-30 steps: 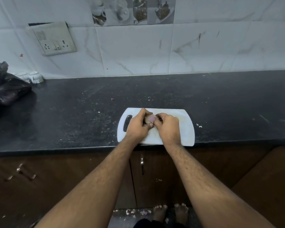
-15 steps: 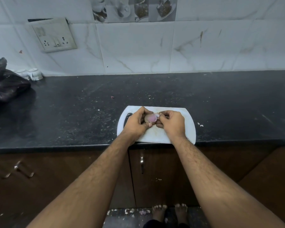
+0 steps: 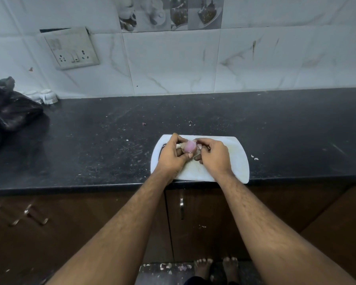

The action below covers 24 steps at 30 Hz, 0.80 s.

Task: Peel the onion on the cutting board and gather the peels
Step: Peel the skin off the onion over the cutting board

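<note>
A small pink-purple onion [image 3: 190,146] sits between both hands just above the white cutting board [image 3: 237,161] near the counter's front edge. My left hand [image 3: 173,156] grips the onion from the left, fingers curled round it and thumb below. My right hand [image 3: 214,155] pinches a strip of peel at the onion's right side. Much of the onion's top is bare and shiny; brownish skin still shows at its left. Whatever lies on the board under the hands is hidden.
The black counter [image 3: 90,140] carries small peel scraps [image 3: 254,157] right of the board. A black plastic bag [image 3: 10,108] and white cups [image 3: 46,96] stand at the back left. A wall socket [image 3: 74,52] is above. Cabinet doors and my bare feet [image 3: 216,268] are below.
More of the onion's pink flesh shows than before. My right hand has pulled slightly rightward with the peel, while my left hand keeps holding the onion.
</note>
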Available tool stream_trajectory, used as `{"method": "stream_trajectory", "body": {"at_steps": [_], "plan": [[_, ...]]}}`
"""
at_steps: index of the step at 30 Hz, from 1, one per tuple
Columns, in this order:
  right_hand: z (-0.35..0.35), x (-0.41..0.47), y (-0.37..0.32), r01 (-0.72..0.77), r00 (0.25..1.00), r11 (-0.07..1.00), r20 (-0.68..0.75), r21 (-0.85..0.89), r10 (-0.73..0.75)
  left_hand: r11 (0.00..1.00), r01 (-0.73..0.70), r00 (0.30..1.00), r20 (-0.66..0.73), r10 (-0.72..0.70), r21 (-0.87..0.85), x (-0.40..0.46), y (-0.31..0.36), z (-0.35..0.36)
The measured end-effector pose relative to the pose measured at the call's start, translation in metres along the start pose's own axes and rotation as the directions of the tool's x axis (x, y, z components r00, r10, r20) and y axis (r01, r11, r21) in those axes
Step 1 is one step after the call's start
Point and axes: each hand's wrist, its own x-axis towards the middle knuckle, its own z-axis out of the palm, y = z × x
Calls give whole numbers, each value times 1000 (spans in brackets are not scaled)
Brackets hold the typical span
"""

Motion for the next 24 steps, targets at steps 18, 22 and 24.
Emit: {"method": "stream_trajectory", "body": {"at_steps": [18, 22, 24], "plan": [[1, -3, -3, 129, 988, 992, 80, 13, -130, 972, -103, 989, -83, 123, 210, 0, 3, 6], [3, -1, 1, 167, 980, 985, 117, -46, -161, 982, -78, 990, -103, 97, 172, 0, 2, 6], [3, 1, 1, 167, 978, 984, 135, -60, -158, 984, -77, 991, -98, 94, 162, -1, 3, 7]]}}
